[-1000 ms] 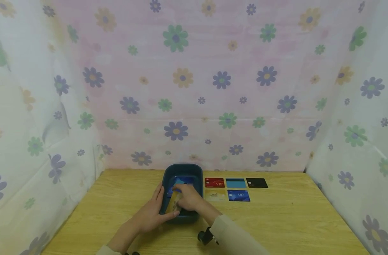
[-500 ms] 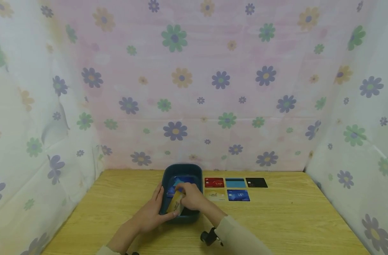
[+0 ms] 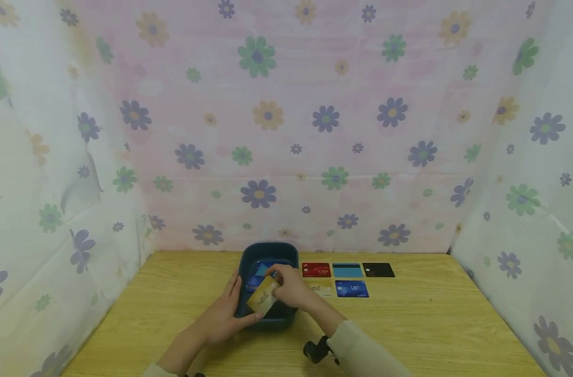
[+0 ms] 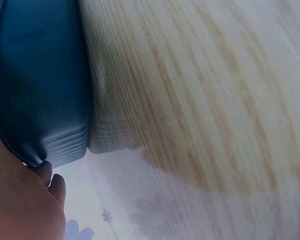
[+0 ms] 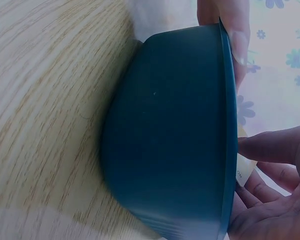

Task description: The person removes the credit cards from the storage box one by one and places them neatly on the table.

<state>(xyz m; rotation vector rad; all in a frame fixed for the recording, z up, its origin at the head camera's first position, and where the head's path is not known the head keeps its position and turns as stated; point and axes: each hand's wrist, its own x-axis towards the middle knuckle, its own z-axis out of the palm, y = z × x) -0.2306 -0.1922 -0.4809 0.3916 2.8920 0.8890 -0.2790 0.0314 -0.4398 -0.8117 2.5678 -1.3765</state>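
R grip (image 3: 291, 286) pinching gold card (image 3: 261, 299) by R edge, rest jutting L over tub (image 3: 278, 323).

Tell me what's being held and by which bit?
The right hand pinches a gold card by its right edge; the left hand rests against the box.

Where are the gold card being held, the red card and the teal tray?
Held gold card (image 3: 261, 297): head view, middle of its face.
Red card (image 3: 316, 270): head view, middle of its face.
Teal tray (image 3: 279, 323): head view, near wall.
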